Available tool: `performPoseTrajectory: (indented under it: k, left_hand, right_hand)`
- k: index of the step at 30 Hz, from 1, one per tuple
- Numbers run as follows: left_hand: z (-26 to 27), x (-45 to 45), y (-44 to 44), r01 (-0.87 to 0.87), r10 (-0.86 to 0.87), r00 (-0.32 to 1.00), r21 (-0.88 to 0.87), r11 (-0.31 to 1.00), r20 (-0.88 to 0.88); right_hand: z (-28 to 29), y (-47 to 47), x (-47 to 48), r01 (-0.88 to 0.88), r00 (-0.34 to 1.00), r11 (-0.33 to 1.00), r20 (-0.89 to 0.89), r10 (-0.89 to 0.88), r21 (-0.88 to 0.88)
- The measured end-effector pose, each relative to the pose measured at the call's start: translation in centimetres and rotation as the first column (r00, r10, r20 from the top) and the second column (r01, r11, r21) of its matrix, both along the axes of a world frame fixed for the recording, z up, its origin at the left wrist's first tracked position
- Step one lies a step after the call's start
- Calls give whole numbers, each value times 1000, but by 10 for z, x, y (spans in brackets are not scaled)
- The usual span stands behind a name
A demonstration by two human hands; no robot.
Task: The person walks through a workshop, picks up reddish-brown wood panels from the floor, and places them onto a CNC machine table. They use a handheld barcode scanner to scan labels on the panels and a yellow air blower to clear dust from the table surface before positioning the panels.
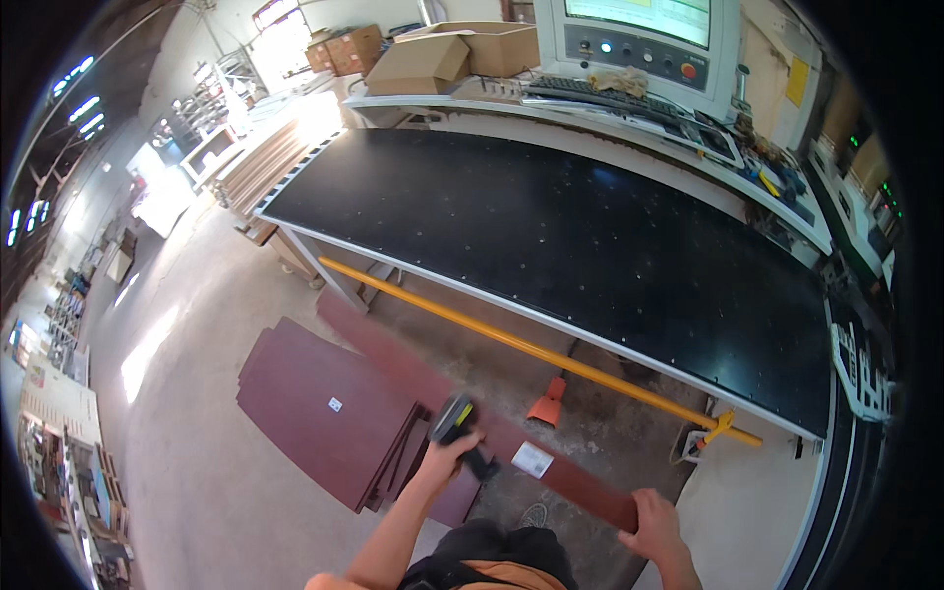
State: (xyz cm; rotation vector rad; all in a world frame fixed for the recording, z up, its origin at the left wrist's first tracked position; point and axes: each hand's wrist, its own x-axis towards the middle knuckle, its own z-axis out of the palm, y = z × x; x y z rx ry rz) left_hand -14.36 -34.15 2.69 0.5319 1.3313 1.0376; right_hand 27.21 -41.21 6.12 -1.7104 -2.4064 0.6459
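My left hand [446, 457] is closed around the grip of a black handheld scanner [456, 420] with a yellow-green mark. Under and beyond it runs a long, narrow reddish-brown board [582, 493], partly blurred. My right hand [653, 525] grips the board's near right end. A white printed label [532, 459] is stuck on the board, between my two hands. To the left, a stack of wide reddish-brown panels [317, 398] lies low by the floor, a small label on its top panel.
A black-topped machine table [516, 221] spans the space ahead, with a yellow bar [472, 324] along its front. An orange foot pedal [547, 403] stands on the floor beneath. Behind are a control console [634, 51], a keyboard [597, 94] and cardboard boxes [420, 65].
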Motion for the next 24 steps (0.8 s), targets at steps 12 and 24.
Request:
performPoseTrajectory:
  k: [12,24]
  left_hand:
    - [26,136,232,202,-232,968,252,947,97]
    - [115,221,281,583,-380,732,232,778,-566]
  right_hand:
    - [83,171,107,164,984,979,96,-153,-120]
    - [36,359,245,132,991,991,11,-133,33]
